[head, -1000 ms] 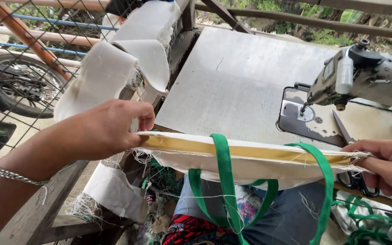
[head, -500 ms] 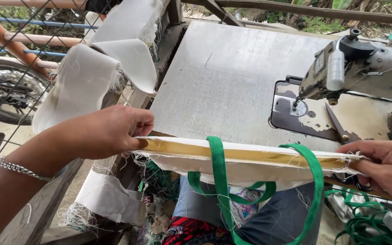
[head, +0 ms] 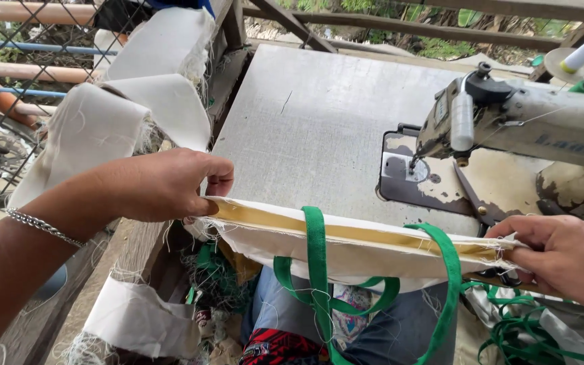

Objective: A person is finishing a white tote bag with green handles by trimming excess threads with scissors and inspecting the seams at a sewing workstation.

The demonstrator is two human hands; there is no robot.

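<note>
Across the lower middle of the frame I have the bag (head: pixel 366 253) stretched out, its folded top edge running from centre left down to the right, just above the near edge of the table (head: pixel 319 135). It is cream cloth with a yellowish band along the fold and two green straps (head: pixel 315 250) hanging over it; I judge it light, limp and fraying at the ends, so it will sag unless kept taut from both corners, and the corners of the folded hem look like the firmest places to take hold. My left hand (head: pixel 160 186) pinches the left corner, thumb over the hem, fingers curled tight beneath it. My right hand (head: pixel 566 260), at lower right, pinches the other corner, fingers (head: pixel 518 238) pressed together on top; I cannot see the thumb. Scissors (head: pixel 471 196) lie at centre right beside the sewing machine (head: pixel 508 122). Cloth scraps (head: pixel 109 122) hang at upper left.
</note>
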